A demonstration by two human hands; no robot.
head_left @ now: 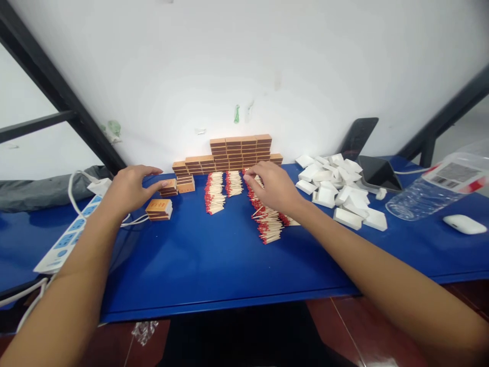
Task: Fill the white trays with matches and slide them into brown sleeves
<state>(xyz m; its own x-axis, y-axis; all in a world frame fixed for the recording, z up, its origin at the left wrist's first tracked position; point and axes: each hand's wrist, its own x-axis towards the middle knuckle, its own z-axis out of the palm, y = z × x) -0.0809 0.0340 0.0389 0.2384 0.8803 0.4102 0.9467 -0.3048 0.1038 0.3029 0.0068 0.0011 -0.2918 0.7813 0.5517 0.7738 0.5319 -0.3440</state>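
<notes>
Reaching with the right hand [273,187] into the matches [267,220], at the end of the row nearest the wall [240,152] of stacked brown cartons. Thumb and forefinger drawn close together over a few red heads, other fingers loosely curled; cannot tell whether any stick is truly pinched. Laid in three rows just in front of the wall, red heads to one side, with the longest row running out away from it under that hand.

Resting the left hand [130,189] left of the wall, half open and stretched flat, just touching a small box stack [168,187] with the fingertips; nothing gripped. Two more boxes [159,209] further out from the wall on the same side. Right of the wall, a heap of white trays [340,191].

Probably very light, thin and stiff, easy to snap or scatter, and likely crumbly at the heads. Best taken by the wooden shafts, several at once, pinched across the middle and kept parallel.
</notes>
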